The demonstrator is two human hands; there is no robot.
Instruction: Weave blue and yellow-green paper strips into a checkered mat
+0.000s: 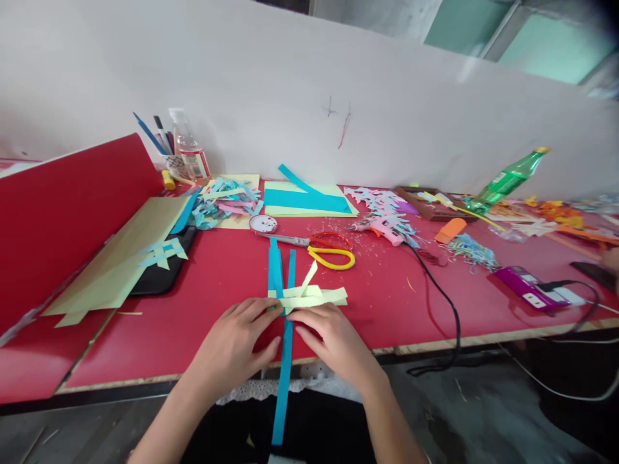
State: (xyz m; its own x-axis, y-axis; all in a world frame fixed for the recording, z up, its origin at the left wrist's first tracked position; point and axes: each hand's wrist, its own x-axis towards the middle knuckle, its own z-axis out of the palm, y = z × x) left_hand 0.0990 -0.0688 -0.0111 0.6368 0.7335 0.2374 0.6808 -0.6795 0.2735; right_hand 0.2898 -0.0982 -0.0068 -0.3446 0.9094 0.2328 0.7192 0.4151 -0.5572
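At the table's front edge, blue paper strips (287, 361) cross pale yellow paper strips (333, 296). One blue strip hangs down over the edge toward my lap. My left hand (242, 341) has its fingertips on the crossing from the left, with the thumb lower and apart. From the right, my right hand (333, 335) has bent fingers on the same crossing, against the lower side of the yellow strips. My fingers partly hide where the strips overlap. Beyond them lie scissors (333, 251) with red and yellow handles. Left of my hands, a small woven paper piece (167, 251) rests on yellow sheets.
A pink glue gun (382, 229) trails a black cable over the front edge. At the back are cut paper scraps (227, 200), yellow and blue sheets (304, 200) and a pen cup (173, 164). Rightward stand a green bottle (507, 180) and a purple power strip (529, 288).
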